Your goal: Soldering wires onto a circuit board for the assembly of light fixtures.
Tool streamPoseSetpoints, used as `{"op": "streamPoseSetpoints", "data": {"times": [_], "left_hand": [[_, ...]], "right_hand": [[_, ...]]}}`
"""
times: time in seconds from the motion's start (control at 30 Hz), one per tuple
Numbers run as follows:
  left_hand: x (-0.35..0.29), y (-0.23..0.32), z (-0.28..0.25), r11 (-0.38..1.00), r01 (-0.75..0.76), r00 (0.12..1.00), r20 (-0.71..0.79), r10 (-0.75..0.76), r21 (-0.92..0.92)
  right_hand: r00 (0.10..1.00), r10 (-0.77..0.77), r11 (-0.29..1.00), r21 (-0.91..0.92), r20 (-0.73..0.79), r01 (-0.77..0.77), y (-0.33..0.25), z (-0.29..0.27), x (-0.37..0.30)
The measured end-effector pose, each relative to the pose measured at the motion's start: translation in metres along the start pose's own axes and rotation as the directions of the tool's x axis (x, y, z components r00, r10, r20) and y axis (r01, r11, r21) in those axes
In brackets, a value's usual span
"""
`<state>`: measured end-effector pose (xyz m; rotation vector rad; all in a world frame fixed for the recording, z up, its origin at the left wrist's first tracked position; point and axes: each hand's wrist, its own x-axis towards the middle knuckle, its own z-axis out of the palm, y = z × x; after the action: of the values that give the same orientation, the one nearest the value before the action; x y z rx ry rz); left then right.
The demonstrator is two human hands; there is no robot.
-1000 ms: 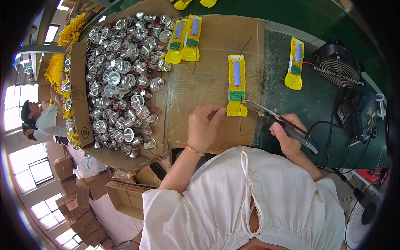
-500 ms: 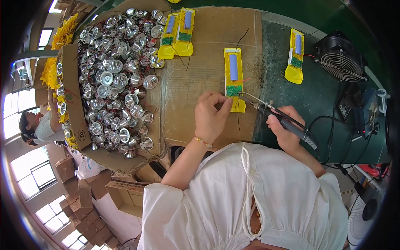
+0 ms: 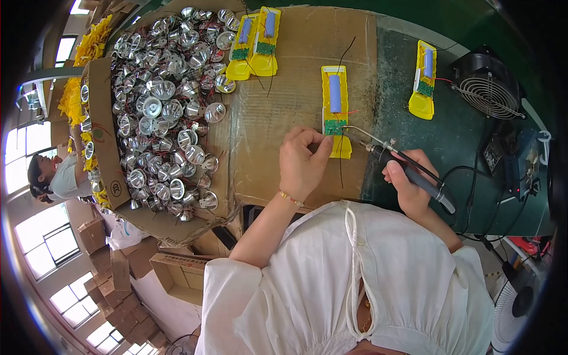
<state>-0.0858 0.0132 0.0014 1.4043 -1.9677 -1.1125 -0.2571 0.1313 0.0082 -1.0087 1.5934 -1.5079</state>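
Observation:
On the cardboard lies a yellow plastic casing (image 3: 343, 149) holding a blue-purple cylindrical battery (image 3: 335, 94) and a green circuit board (image 3: 333, 128). My left hand (image 3: 303, 160) is at the board's left lower edge, thumb and forefinger pinched together; whatever is between them is hidden. My right hand (image 3: 410, 183) grips a soldering iron (image 3: 431, 190) with a black handle. Along the iron runs a thin metal tube (image 3: 370, 135), its bent end at the board's right side. Black wires (image 3: 341, 171) extend from the casing's two ends, and a short red wire sticks out sideways.
A heap of silver reflector cups (image 3: 163, 112) fills the cardboard box at left. Two similar casings (image 3: 265, 53) lie at the far side, another casing (image 3: 422, 83) at right beside a black fan (image 3: 485, 86). Cables cross the green table. A person (image 3: 62, 171) stands beyond the box.
The soldering iron's tip has drawn back slightly to the right from the board. My left hand keeps its pinch beside the board. The whole view has shifted a little.

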Motion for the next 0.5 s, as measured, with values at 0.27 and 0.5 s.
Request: {"op": "streamPoseSetpoints", "data": {"times": [0.27, 0.5], "left_hand": [[0.0032, 0.0013, 0.0039, 0.994, 0.066, 0.997, -0.027, -0.069, -0.088], [0.0052, 0.0005, 0.0012, 0.987, 0.112, 0.994, 0.008, -0.111, -0.114]], "right_hand": [[0.998, 0.068, 0.997, 0.049, -0.018, -0.067, 0.0029, 0.0081, 0.006], [0.992, 0.118, 0.988, 0.103, -0.035, -0.114, 0.0028, 0.0103, 0.0084]]}}
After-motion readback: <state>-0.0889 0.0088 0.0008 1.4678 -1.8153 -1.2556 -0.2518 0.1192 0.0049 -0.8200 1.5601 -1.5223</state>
